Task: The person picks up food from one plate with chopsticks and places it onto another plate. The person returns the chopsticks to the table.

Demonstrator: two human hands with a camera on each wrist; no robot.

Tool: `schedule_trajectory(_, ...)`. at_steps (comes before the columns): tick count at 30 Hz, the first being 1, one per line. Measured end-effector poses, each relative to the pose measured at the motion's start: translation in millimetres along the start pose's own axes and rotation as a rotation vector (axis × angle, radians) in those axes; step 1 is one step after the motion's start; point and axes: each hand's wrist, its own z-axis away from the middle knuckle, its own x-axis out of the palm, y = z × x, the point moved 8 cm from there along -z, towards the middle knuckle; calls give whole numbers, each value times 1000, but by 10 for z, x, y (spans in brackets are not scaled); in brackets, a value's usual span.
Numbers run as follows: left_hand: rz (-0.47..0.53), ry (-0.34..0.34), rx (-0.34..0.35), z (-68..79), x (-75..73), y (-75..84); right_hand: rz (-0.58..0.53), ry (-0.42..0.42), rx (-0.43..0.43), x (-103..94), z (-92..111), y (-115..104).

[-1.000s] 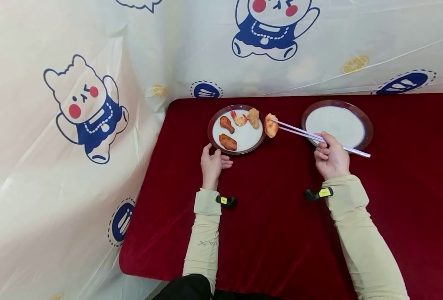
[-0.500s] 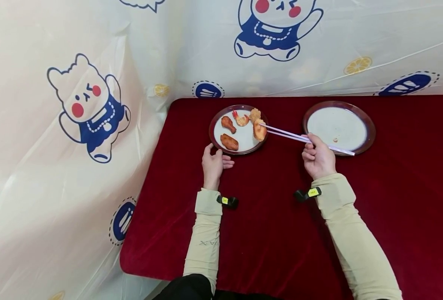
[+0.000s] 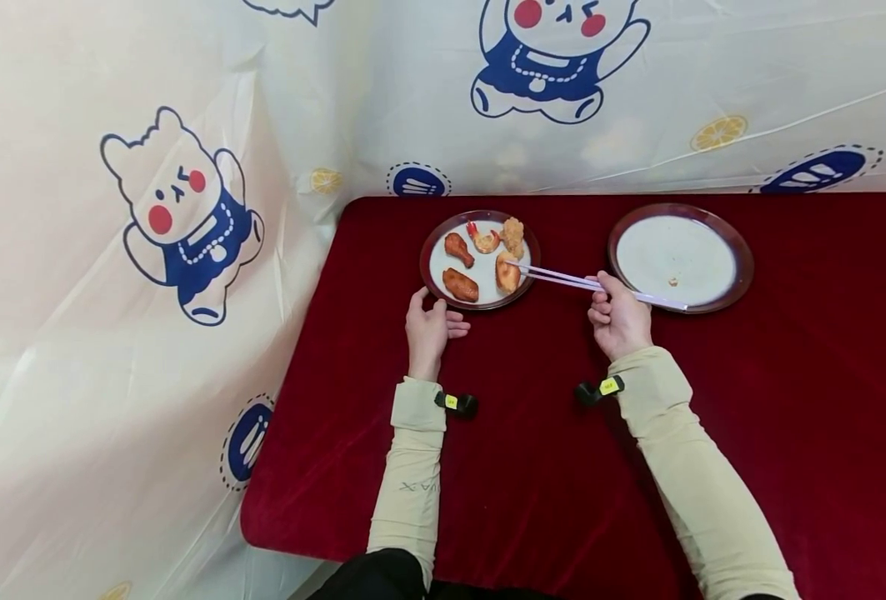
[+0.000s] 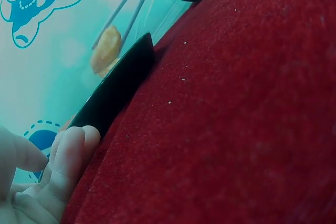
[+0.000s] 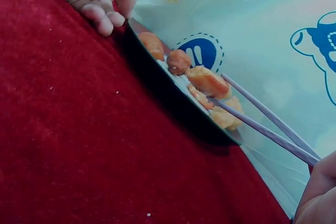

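Observation:
My right hand point(image 3: 619, 318) holds a pair of pale lilac chopsticks point(image 3: 558, 278). Their tips pinch a golden half-moon fried dumpling point(image 3: 508, 275), which in the left wrist view shows above the rim of the left plate point(image 3: 424, 265). On that brown-rimmed white plate lie a drumstick point(image 3: 458, 249), a chicken wing point(image 3: 461, 285), a shrimp point(image 3: 484, 240) and a crumbly fried chicken piece point(image 3: 513, 236). My left hand point(image 3: 426, 335) rests at the plate's near left edge, fingers loosely extended, fingertips right at the rim point(image 4: 79, 116).
A second brown-rimmed plate point(image 3: 746, 267) stands at the back right, with a small orange speck point(image 3: 673, 282) on its white surface. Dark red cloth point(image 3: 518, 467) covers the table. Behind it hangs a printed white curtain point(image 3: 382, 83).
My right hand has moved left, carrying the dumpling in the chopsticks from beside the left plate to over its right part. My left hand has stayed at the rim.

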Motion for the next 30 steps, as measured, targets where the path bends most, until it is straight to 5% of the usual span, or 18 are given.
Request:
schedule_trajectory(18, 4, -2, 1, 3, 1, 8, 368, 88, -366, 128, 30, -73)
schedule_trajectory(30, -1, -2, -1, 13, -1, 16, 371, 79, -358, 153, 15, -31)
